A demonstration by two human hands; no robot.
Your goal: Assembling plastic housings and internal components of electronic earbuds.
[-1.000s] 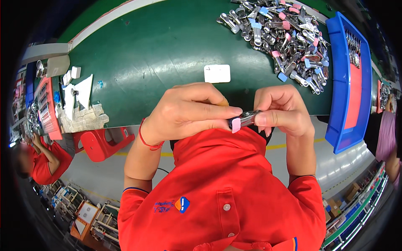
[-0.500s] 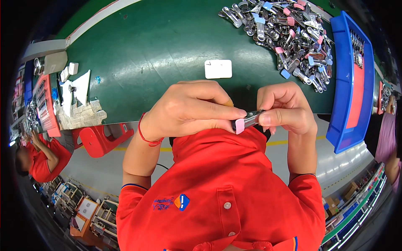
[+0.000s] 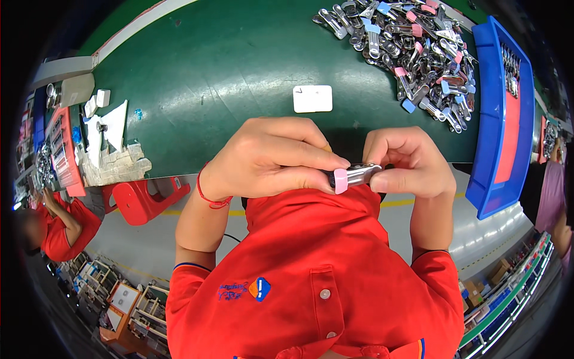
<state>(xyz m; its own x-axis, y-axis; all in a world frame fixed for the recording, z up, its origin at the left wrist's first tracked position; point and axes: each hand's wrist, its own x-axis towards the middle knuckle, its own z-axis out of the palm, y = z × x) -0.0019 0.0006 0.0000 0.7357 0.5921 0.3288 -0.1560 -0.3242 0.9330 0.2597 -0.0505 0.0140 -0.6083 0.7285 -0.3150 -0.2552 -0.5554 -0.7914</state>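
Between my two hands, close to my body at the table's near edge, is a shiny metal clip (image 3: 360,174) with a pink sleeve around one end. My left hand (image 3: 278,157) is closed on the pink-sleeved end, thumb and fingers pinching it. At the other end, my right hand (image 3: 409,161) grips the bare metal between thumb and curled fingers. Part of the clip is hidden by my fingertips. Beyond my hands lies a small white card (image 3: 312,99) on the green table (image 3: 227,66).
A heap of metal clips (image 3: 418,60) with pink and blue sleeves covers the far right. Beside it stands a blue tray (image 3: 484,119) with clips in a row. Torn cardboard (image 3: 122,166) lies at left, near a red stool (image 3: 140,203) and a co-worker in red (image 3: 72,230).
The clip has turned slightly, so more of its flat metal side and pink sleeve shows. My right thumb and fingers have shifted a little; my left hand stays nearly in place.
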